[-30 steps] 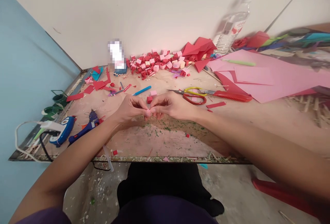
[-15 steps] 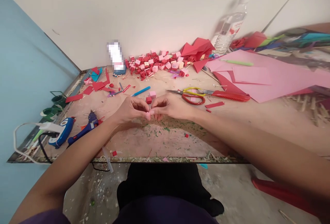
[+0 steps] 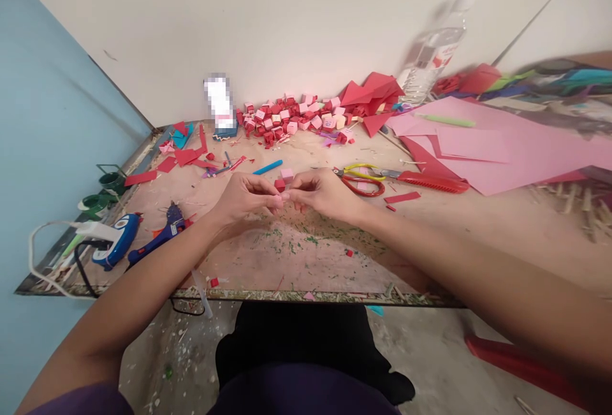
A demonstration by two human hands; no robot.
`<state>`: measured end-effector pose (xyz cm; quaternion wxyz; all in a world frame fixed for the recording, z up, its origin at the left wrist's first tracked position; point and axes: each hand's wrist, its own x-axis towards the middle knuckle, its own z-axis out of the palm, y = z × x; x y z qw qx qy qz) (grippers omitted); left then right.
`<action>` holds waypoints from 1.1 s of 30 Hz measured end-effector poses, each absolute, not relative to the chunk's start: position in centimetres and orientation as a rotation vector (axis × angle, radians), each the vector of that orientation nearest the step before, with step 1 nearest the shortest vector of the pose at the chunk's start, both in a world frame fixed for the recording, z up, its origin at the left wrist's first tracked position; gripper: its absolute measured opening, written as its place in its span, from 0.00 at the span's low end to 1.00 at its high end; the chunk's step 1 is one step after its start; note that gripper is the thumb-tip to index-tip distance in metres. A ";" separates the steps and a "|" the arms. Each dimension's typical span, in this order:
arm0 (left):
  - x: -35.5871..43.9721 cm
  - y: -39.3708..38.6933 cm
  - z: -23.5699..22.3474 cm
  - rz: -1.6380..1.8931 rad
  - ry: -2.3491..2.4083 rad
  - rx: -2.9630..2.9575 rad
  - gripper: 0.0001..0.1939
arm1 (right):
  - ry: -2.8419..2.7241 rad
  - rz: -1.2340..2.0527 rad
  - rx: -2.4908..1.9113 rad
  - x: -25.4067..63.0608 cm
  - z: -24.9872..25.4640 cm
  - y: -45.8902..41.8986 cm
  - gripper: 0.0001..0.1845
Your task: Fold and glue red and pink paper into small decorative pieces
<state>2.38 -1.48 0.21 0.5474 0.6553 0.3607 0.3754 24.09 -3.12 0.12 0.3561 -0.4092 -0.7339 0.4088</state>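
Above the middle of the table, my left hand and my right hand meet fingertip to fingertip. Both are closed in a pinch on a small pink piece of paper, mostly hidden by the fingers; its shape cannot be made out. Just behind the fingertips sit a red paper cube and a pink paper cube. Scissors with yellow and red handles lie beyond my right hand, their blades partly covered by it. A blue pen-like stick rests behind my left hand.
A heap of red and pink paper cubes lies along the wall, beside a phone. At right are a red-handled cutter, pink sheets and a bottle. A blue glue gun and power strip lie left.
Both hands stay pinched together and have shifted slightly; the pink piece shows less between the fingers. The whole view has moved a little, with objects appearing slightly further right.
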 end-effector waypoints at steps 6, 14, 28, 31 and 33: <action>2.4 -1.0 -0.2 0.918 0.830 1.559 0.13 | -2.004 0.572 -1.107 24.3 -0.3 -3.3 0.24; 2.5 -0.7 -0.9 0.837 0.843 1.549 0.10 | -2.028 0.456 -1.085 24.4 -0.6 -3.2 0.22; 2.5 -0.9 -0.3 0.961 0.862 1.662 0.13 | -1.985 0.618 -1.098 24.3 -0.1 -3.4 0.18; 2.3 -0.6 -0.8 0.975 0.823 1.696 0.15 | -1.944 0.772 -1.034 24.3 0.1 -3.3 0.16; 2.2 -0.5 -1.0 0.981 0.802 1.765 0.15 | -1.954 0.905 -1.010 24.3 0.4 -3.2 0.17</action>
